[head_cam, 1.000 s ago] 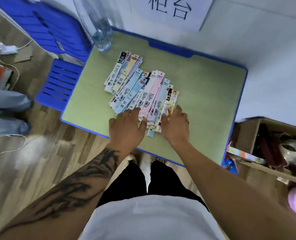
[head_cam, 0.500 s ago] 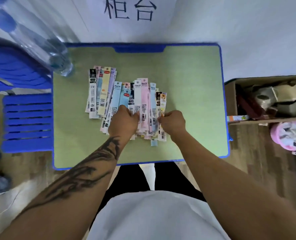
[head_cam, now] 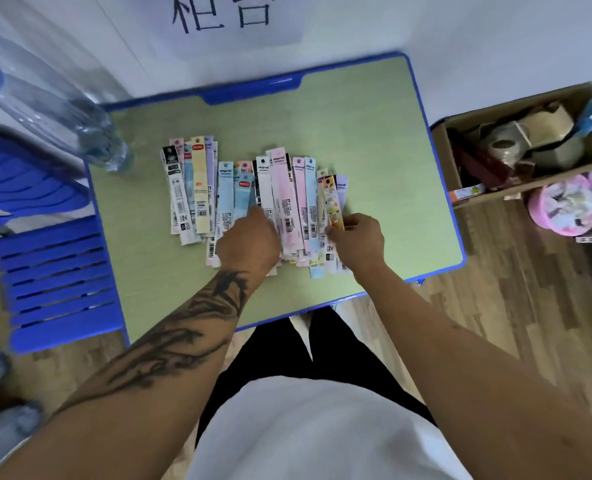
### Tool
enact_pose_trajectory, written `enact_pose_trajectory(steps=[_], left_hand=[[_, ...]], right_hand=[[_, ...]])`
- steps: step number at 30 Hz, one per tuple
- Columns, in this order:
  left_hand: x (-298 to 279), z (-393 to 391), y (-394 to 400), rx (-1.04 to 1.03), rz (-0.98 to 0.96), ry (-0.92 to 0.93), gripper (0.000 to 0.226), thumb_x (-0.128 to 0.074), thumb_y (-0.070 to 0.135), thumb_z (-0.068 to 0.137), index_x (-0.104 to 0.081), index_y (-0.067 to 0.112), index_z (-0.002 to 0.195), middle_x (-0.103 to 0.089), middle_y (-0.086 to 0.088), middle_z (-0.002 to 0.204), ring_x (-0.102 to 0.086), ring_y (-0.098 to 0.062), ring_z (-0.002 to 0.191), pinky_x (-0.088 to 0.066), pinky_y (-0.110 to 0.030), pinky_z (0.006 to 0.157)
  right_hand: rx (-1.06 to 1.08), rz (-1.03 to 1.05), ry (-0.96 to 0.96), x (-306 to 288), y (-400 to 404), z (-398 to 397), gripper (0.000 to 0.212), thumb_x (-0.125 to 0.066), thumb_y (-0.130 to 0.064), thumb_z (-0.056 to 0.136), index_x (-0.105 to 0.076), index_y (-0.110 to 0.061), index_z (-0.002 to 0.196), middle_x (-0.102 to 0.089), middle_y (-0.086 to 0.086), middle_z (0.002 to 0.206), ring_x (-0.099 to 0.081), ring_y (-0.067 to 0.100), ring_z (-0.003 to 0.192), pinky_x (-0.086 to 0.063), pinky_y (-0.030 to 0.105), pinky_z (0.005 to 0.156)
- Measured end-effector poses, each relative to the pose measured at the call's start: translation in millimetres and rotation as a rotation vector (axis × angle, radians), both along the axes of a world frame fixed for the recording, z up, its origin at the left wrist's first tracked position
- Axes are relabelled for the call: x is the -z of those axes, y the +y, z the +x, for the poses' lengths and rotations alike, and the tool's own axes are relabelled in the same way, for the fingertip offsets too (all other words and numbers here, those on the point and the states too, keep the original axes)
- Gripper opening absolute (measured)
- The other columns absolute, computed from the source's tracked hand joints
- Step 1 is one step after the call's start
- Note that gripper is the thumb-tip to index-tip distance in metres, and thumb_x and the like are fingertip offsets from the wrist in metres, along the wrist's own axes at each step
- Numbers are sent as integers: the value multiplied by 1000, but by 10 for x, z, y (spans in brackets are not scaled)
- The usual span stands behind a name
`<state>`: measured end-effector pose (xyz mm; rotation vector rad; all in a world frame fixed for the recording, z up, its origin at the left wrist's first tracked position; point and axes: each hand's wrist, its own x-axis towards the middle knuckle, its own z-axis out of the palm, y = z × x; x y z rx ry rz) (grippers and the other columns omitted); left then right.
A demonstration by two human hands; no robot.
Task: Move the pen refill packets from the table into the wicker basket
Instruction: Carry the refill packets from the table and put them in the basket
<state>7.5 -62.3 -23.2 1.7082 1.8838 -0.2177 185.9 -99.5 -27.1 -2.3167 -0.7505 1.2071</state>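
Observation:
Several long pastel pen refill packets [head_cam: 287, 195] lie fanned out side by side on the green table [head_cam: 384, 161]. My left hand [head_cam: 247, 239] rests on the near ends of the middle packets, fingers curled down onto them. At the pile's right edge my right hand [head_cam: 358, 239] pinches the near end of an orange-and-yellow patterned packet [head_cam: 332, 202], which is lifted slightly above its neighbours. No wicker basket is in view.
A clear water bottle [head_cam: 90, 140] stands at the table's far left corner. A blue slatted chair [head_cam: 55, 278] is at the left. A cardboard box [head_cam: 516, 157] of odds and ends and a pink round tin [head_cam: 564, 206] sit on the floor at the right.
The camera has swung so the table sits squarer in view. My right hand has gone from lying flat on the pile to pinching the patterned packet at its right edge.

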Motion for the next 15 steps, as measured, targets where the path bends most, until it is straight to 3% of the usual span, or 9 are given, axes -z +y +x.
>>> enact_pose_trajectory(steps=[4, 7, 12, 15], left_hand=[[-115, 44, -29, -33, 32, -64, 24, -40, 39, 104, -51, 17, 102, -62, -5, 89, -60, -30, 80, -48, -38, 74], [-243, 114, -117, -132, 57, -200, 24, -49, 38, 102, -49, 18, 88, -59, -3, 80, -57, -25, 72, -45, -36, 67], [-492, 565, -372, -251, 43, -533, 21, -65, 35, 97, -62, 16, 88, -68, -6, 84, -68, -31, 76, -59, -44, 74], [-706, 1077, -605, -268, -20, -676, 12, -69, 28, 97, -67, 17, 101, -71, -10, 89, -65, -23, 55, -52, -29, 50]], right_hand=[[155, 48, 92, -10, -80, 151, 14, -79, -20, 87, -68, -12, 84, -64, 0, 70, -57, 22, 63, -46, 29, 58], [214, 71, 151, -77, -149, 322, 14, -78, -19, 88, -71, -7, 87, -62, 3, 68, -53, 23, 60, -42, 27, 51], [258, 197, 260, -309, -384, 777, 13, -79, -19, 87, -74, -7, 90, -72, 7, 78, -64, 25, 66, -52, 39, 63], [298, 284, 304, -486, -697, 1190, 12, -82, -22, 82, -76, -13, 85, -78, 7, 82, -73, 30, 74, -61, 48, 74]])
